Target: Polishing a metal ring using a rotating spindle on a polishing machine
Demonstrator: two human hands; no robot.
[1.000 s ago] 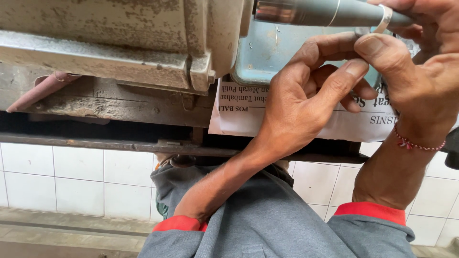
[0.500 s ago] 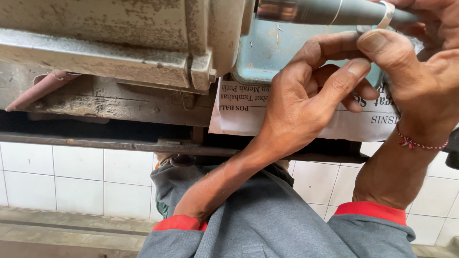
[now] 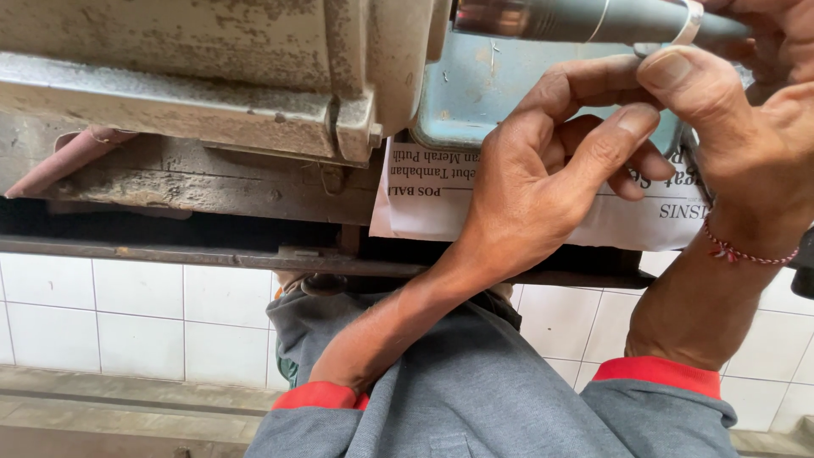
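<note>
Both hands work up close at a grey rod (image 3: 593, 19) w/ a pale band (image 3: 688, 24) round it, up at the frame's top right. Left hand (image 3: 551, 170) is curled, fingers half bent, thumb up near the band; can't tell if it's pinching anything. Right hand (image 3: 746, 127) presses its thumb under the rod by the band, prob. to steady it; rest of its grip is hidden. Newspaper (image 3: 441, 195) lies under the blue-green metal part (image 3: 492, 93), likely as padding. A rusty grey machine body (image 3: 212, 76) crowds the left. White tiled wall (image 3: 127, 314) is behind, grey sleeves w/ red cuffs (image 3: 653, 373) below.
</note>
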